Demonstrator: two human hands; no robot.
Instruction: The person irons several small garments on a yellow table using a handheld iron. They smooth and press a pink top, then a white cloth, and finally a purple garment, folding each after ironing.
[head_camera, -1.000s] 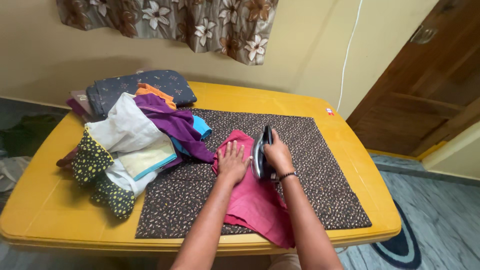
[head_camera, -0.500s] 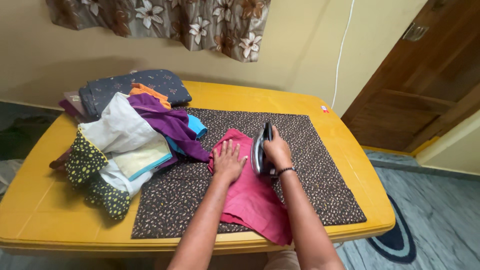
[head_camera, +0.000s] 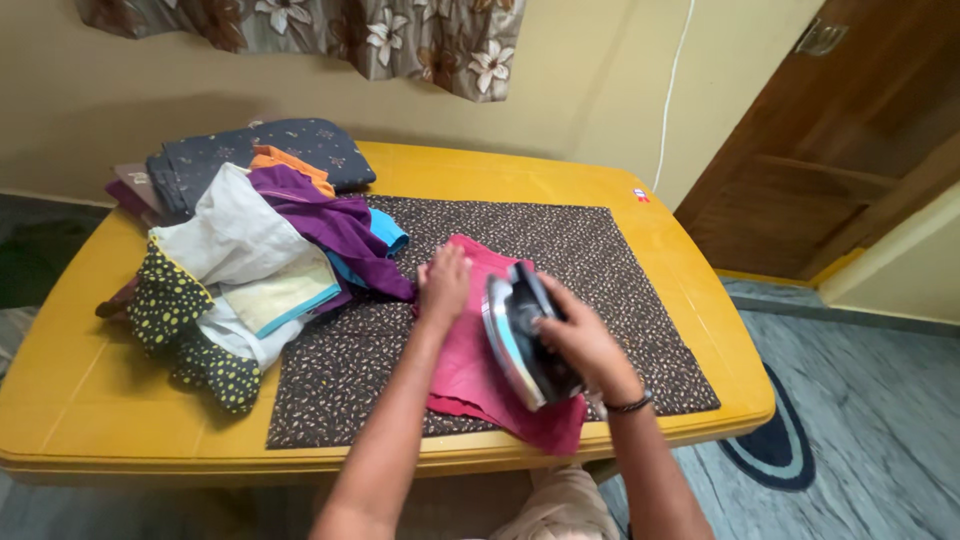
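One electric iron (head_camera: 522, 345) was clamped in the right hand (head_camera: 580, 340), fingers wrapped round its handle, soleplate tipped up off the pink cloth (head_camera: 470, 350). The left hand (head_camera: 443, 283), fingers together, pressed that cloth flat on the dark speckled ironing mat (head_camera: 640, 290), likely to stop shifting. One heap of unironed clothes (head_camera: 250, 270) lay left, on the yellow table (head_camera: 60, 400).

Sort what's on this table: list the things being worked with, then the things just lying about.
In use:
- iron, gripped by right hand
- pink cloth, pressed by left hand
- dotted brown mat

Lying about:
- heap of mixed clothes
- folded dark floral fabric
- yellow table
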